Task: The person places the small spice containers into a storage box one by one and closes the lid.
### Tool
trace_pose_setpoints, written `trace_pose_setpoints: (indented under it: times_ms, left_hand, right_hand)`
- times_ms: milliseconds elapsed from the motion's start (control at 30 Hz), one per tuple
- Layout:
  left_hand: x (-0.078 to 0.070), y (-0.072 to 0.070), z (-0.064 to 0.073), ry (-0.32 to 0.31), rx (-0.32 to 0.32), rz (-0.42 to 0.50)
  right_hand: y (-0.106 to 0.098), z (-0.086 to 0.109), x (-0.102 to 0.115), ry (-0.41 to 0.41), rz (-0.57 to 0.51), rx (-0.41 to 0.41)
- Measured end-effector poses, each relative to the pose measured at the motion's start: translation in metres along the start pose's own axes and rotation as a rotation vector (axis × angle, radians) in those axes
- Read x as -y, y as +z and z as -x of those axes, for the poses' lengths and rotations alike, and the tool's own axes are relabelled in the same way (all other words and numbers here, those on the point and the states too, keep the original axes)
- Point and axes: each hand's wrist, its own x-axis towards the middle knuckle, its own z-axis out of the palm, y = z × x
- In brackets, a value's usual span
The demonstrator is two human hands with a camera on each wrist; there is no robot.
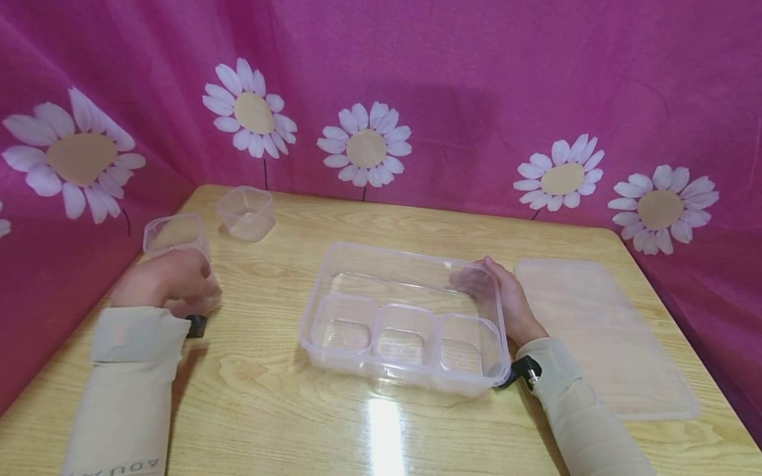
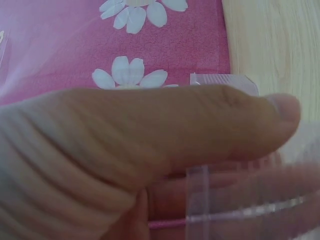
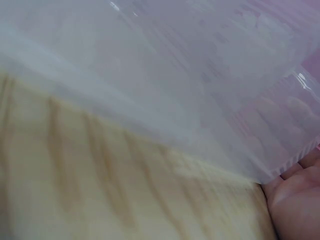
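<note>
A large clear plastic box (image 1: 405, 380) stands mid-table with three small clear cups (image 1: 407, 337) in a row along its near side. My right hand (image 1: 506, 297) holds its right end; the fingers show through the plastic in the right wrist view. At the far left, my left hand (image 1: 172, 281), blurred, is at the near side of another small clear cup (image 1: 178, 231). Seen from the left wrist, the thumb (image 2: 225, 120) lies in front of clear plastic and fingers show through it. That hand appears to pinch the cup's wall.
One more small clear cup (image 1: 247, 215) stands at the back left of the wooden table (image 1: 256, 396). A flat translucent lid (image 1: 601, 337) lies right of the box. Pink cloth (image 1: 452, 119) with white flowers hangs behind and along the sides.
</note>
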Motion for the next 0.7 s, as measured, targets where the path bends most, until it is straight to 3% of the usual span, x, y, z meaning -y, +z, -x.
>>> trace_pose_setpoints:
  times_ms: [100,400,700]
  left_hand:
    - [-0.001,0.002,-0.001,0.025,-0.003,-0.025]
    - [-0.014,0.007,-0.003,0.058,0.032,0.031]
    - [-0.023,0.012,-0.005,0.073,0.048,0.075]
  right_hand:
    - [-0.001,0.000,0.001,0.006,-0.004,0.006]
    - [0.007,0.002,0.003,-0.007,0.034,-0.028]
    - [0.005,0.002,0.001,-0.038,0.057,-0.010]
